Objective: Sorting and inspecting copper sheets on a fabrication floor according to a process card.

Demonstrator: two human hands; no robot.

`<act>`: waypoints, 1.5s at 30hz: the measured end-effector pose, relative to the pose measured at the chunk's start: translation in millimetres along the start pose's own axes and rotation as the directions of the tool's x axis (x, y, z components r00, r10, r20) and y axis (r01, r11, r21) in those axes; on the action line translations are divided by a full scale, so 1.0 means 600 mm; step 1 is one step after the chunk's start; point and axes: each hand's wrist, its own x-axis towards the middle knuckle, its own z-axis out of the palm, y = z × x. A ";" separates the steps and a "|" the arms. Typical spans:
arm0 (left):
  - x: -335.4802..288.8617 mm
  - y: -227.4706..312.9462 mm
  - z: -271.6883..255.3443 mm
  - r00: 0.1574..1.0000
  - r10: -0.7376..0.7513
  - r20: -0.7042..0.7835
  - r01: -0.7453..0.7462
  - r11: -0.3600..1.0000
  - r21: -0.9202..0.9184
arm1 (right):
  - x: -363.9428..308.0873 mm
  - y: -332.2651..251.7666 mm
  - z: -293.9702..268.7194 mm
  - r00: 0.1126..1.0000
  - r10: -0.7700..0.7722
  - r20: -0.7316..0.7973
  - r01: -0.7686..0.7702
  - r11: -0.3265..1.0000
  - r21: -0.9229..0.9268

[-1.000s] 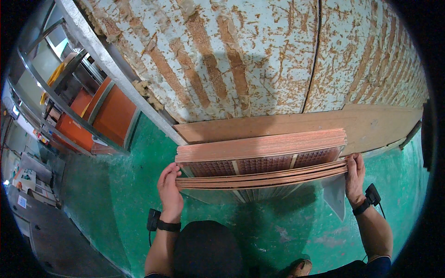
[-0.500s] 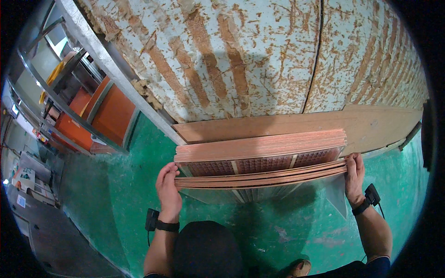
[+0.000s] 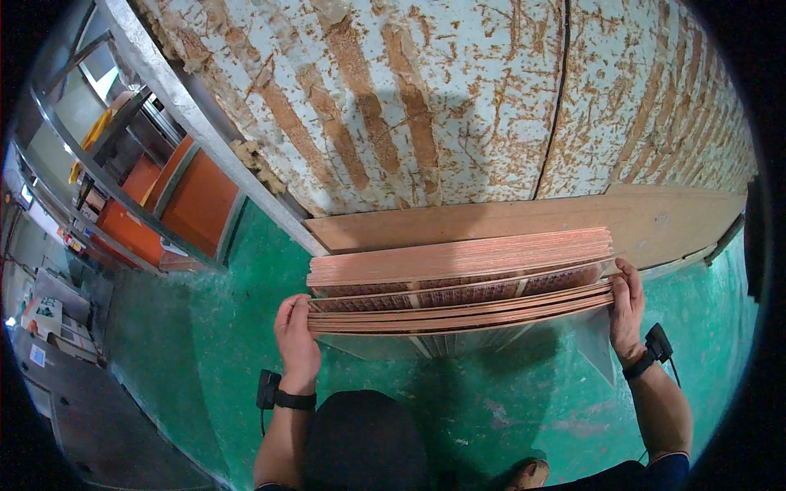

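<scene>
Left hand: the left hand (image 3: 296, 337) grips the left end of the front bundle (image 3: 463, 319), its fingertips up at the top corner, near the loose panel's edge.
Right hand: the right hand (image 3: 626, 307) pinches the bundle's other end; one finger stretches up toward the corner of the loose panel, though contact there cannot be told for sure.
Front bundle: several thin copper-edged panels, apparently circuit-board sheets, standing on edge between the two hands, with narrow dark gaps between some of them.
Loose panel: a single panel (image 3: 467, 294) with a dark-red patterned face and pale strips stands between the bundle and the rear stack, parted from both along its top edge.
Rear stack: a thicker block of like panels (image 3: 458, 256), edges flush and close, in front of the brown board (image 3: 663, 221) at the foot of the scuffed wall (image 3: 524, 106).
Progress: judging by the gaps, the bundle is separated and one panel is partway between; the rear stack remains together, untouched by either hand.
Floor: green (image 3: 196, 352).
</scene>
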 end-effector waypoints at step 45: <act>0.009 -0.001 0.013 0.999 -0.038 -0.037 0.035 0.997 -0.070 | 0.012 0.011 0.001 0.995 -0.096 -0.027 0.096 0.995 0.025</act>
